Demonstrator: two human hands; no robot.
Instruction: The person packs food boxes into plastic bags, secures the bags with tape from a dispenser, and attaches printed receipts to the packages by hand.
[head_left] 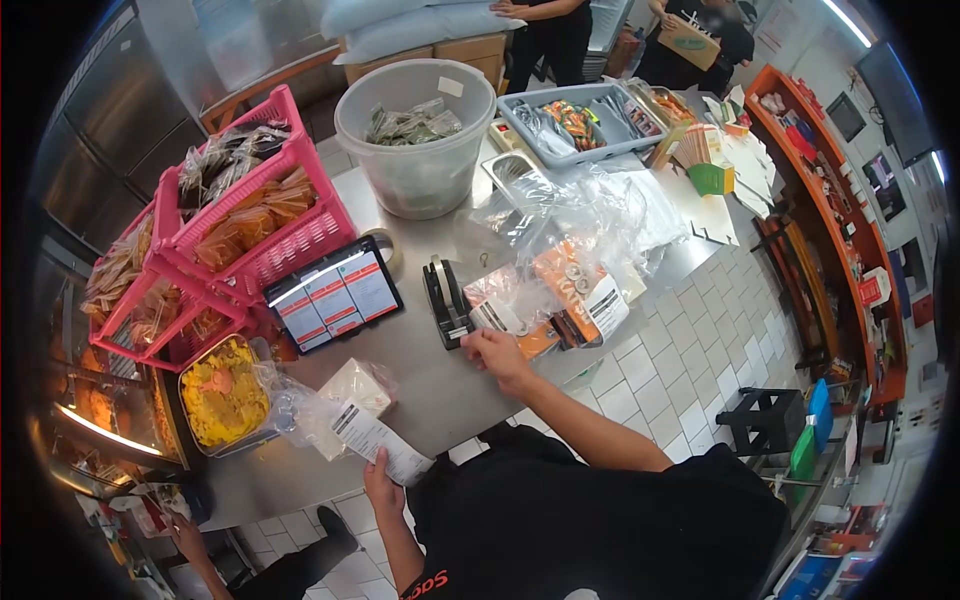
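Observation:
My left hand (pixel 382 482) holds the lower edge of a long printed receipt (pixel 380 443), its thumb on the paper. Beyond the receipt lies a plastic bag (pixel 305 418) beside a wrapped white box (pixel 357 388). At the front end of a black tape dispenser (pixel 444 300) is my right hand (pixel 498 358), its fingers bent and pressed together; whether a bit of tape is between them is too small to see. Bagged orange packages (pixel 575 285) with a label lie just right of the dispenser.
A tablet (pixel 335 295) stands left of the dispenser, near pink baskets (pixel 245 225). A metal tray of yellow food (pixel 225 395) sits at the left. Behind are a large bucket (pixel 415 150) and a grey tray (pixel 585 152). Other people stand beyond the table; another person's hand (pixel 183 535) shows lower left.

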